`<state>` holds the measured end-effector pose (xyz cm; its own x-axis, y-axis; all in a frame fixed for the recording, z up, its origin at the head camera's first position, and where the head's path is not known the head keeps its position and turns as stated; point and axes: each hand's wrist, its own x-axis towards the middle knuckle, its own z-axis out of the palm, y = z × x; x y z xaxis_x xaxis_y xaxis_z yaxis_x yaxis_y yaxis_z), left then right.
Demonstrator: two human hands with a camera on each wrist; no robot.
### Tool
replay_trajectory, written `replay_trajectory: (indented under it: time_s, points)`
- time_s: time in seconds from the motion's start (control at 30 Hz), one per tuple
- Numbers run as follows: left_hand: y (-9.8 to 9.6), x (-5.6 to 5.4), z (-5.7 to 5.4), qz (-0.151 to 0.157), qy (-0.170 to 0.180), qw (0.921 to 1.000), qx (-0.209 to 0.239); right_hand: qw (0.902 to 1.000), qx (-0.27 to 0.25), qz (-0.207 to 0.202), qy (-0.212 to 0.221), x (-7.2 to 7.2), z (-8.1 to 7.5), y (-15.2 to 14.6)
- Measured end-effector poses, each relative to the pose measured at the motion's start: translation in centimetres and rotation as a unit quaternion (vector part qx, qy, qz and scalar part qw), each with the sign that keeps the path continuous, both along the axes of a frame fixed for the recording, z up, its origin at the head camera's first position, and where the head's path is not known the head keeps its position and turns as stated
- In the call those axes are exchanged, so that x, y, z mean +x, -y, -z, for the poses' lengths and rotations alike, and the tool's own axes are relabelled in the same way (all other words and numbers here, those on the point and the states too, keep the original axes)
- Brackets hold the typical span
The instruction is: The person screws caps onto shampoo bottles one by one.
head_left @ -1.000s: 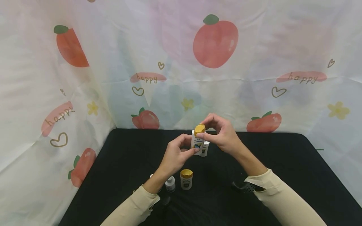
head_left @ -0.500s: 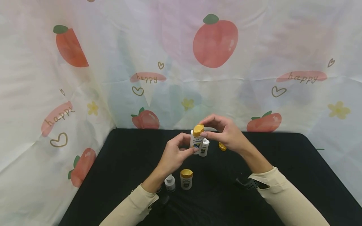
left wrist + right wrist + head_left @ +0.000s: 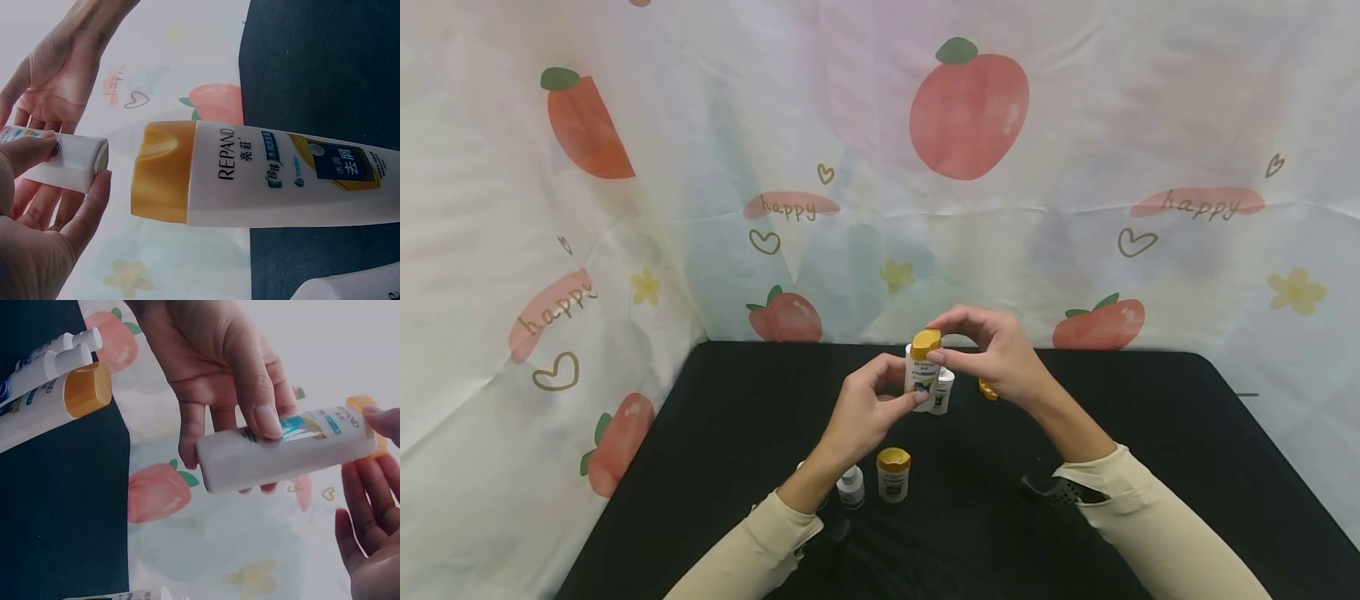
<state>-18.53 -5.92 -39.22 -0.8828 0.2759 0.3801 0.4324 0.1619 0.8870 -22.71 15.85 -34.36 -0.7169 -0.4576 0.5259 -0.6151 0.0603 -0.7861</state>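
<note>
My left hand [image 3: 871,404] grips a small white shampoo bottle [image 3: 921,379] by its lower body, thumb across the label. The bottle is held upright above the table. At its top, my right hand [image 3: 996,354] pinches the gold cap [image 3: 927,340] between thumb and fingers. The right wrist view shows the bottle [image 3: 281,456] with its gold cap [image 3: 369,434] at the neck; whether the cap is fully seated I cannot tell. Behind the held bottle stands another white bottle [image 3: 943,393], partly hidden. A loose gold cap [image 3: 987,389] lies beside my right hand, partly covered by it.
On the black table [image 3: 737,400], nearer the person, stand a gold-capped shampoo bottle [image 3: 893,477] and a white-capped bottle [image 3: 851,487]. One more white bottle [image 3: 822,502] is mostly hidden by my left forearm. A printed curtain [image 3: 865,167] hangs around the table.
The held cap has turned slightly and sits more level. My right hand has shifted its fingers on it, bringing the loose gold cap on the table into view. The left hand stays nearly still.
</note>
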Motion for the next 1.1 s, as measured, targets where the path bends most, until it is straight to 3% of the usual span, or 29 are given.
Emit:
replay_trajectory:
  time_s: [0.33, 0.53, 0.7, 0.9, 1.1]
  points:
    - [0.06, -0.10, 0.05, -0.015, -0.008, 0.9998, -0.004, 0.9998, -0.007, 0.011, -0.018, 0.17, 0.16, 0.71]
    - [0.32, -0.15, 0.33, -0.005, -0.001, 1.0000, -0.002, 0.9996, -0.001, -0.019, -0.022, 0.01, 0.23, 0.50]
    - [0.53, -0.07, 0.30, 0.025, 0.007, 0.9997, 0.001, 0.9991, 0.012, -0.040, -0.009, 0.08, 0.15, 0.18]
    - [0.44, -0.15, 0.39, 0.036, 0.002, 0.9994, 0.001, 0.9993, 0.014, -0.024, -0.024, 0.14, 0.33, 0.18]
    - [0.18, -0.07, 0.32, 0.020, -0.014, 0.9997, -0.002, 0.9993, -0.001, 0.000, -0.037, 0.27, 0.48, 0.49]
